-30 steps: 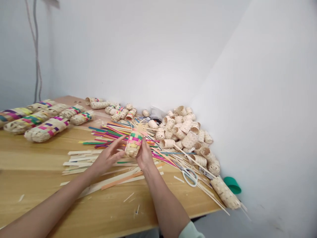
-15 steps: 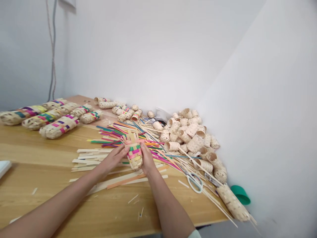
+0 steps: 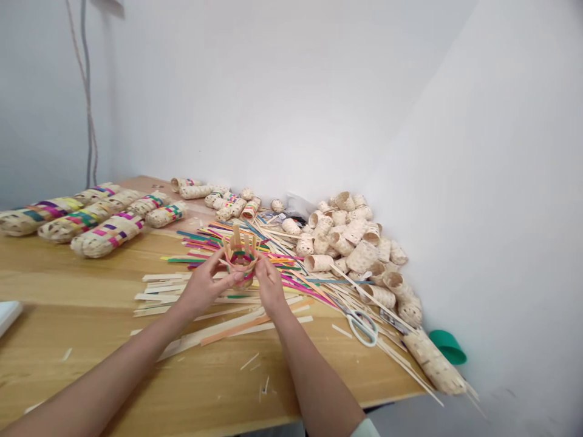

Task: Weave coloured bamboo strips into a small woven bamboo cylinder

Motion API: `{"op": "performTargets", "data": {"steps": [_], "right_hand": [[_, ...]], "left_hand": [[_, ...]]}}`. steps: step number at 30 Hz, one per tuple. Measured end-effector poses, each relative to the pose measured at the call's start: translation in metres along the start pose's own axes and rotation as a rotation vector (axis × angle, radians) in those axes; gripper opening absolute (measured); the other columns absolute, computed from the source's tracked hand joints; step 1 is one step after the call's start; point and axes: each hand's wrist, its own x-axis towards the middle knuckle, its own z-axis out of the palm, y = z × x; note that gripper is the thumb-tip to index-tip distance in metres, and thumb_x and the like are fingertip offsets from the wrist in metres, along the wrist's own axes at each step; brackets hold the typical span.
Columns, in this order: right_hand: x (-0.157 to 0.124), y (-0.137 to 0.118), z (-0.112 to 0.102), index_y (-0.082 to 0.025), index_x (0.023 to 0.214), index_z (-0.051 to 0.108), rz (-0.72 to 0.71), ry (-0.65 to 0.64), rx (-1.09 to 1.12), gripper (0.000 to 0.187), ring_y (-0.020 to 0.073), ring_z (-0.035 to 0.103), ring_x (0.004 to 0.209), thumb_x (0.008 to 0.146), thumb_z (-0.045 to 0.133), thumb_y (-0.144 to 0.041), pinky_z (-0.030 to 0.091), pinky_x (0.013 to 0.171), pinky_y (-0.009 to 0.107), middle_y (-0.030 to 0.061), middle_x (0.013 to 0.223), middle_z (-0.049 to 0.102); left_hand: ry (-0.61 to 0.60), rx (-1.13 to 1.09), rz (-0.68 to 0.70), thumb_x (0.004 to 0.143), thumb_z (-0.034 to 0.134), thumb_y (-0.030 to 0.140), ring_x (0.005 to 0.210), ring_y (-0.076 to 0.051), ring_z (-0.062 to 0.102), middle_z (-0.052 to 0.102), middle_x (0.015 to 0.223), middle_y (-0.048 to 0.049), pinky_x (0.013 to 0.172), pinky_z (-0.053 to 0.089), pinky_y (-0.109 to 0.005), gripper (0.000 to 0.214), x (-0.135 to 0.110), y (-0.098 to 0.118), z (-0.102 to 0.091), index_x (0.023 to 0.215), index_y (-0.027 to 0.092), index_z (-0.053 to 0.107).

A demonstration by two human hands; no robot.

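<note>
Between my hands is a small woven bamboo basket [image 3: 242, 257], its open mouth tipped toward me and loose upright strips sticking up from the far rim. Pink and green bands run through its weave. My left hand [image 3: 204, 287] is wrapped round its left side, thumb across the near wall. On the right, the fingertips of my right hand [image 3: 270, 286] pinch the rim beside a peach strip. Coloured strips [image 3: 200, 247] lie behind the basket, and plain bamboo strips [image 3: 159, 288] spread out on the left and beneath my hands.
White-handled scissors [image 3: 363, 329] rest right of my right forearm. A large pile of woven tubes [image 3: 362, 255] stands against the wall. Longer woven pieces [image 3: 107, 233] lie at the left on the wooden table [image 3: 182, 388]. A green round container [image 3: 448, 347] is at the far right.
The basket has been tipped so its mouth now faces me instead of its patterned side. My right hand has shifted its hold to the rim. The view has turned slightly.
</note>
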Motion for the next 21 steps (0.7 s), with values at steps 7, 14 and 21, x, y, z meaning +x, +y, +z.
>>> {"op": "performTargets", "data": {"steps": [7, 14, 21], "right_hand": [[0.0014, -0.0035, 0.0028, -0.024, 0.107, 0.070, 0.034, 0.027, 0.031, 0.036, 0.0220, 0.066, 0.102, 0.083, 0.064, -0.050, 0.052, 0.090, 0.033, 0.0040, 0.114, 0.072], [0.0013, -0.0048, 0.0027, -0.021, 0.088, 0.070, 0.073, 0.047, 0.042, 0.027, 0.0219, 0.066, 0.099, 0.081, 0.066, -0.047, 0.055, 0.083, 0.031, 0.0056, 0.114, 0.071], [0.0007, -0.0007, 0.0023, -0.022, 0.098, 0.070, 0.081, 0.055, 0.018, 0.029, 0.0214, 0.067, 0.096, 0.082, 0.065, -0.046, 0.054, 0.080, 0.030, 0.0045, 0.107, 0.073]], "left_hand": [[-0.057, -0.094, -0.037, 0.071, 0.070, 0.056, 0.072, -0.021, 0.066, 0.071, 0.106, -0.0097, 0.067, 0.053, -0.032, 0.065, 0.0001, 0.0047, 0.0036, 0.122, 0.017, 0.057], [-0.049, -0.090, -0.054, 0.075, 0.068, 0.052, 0.072, -0.020, 0.061, 0.067, 0.084, -0.0036, 0.071, 0.050, -0.033, 0.059, -0.0002, 0.0042, 0.0030, 0.122, 0.017, 0.058], [-0.087, -0.132, -0.080, 0.075, 0.069, 0.051, 0.073, -0.020, 0.060, 0.068, 0.094, -0.0048, 0.075, 0.049, -0.033, 0.063, 0.0019, -0.0007, 0.0023, 0.127, 0.018, 0.057]]}}
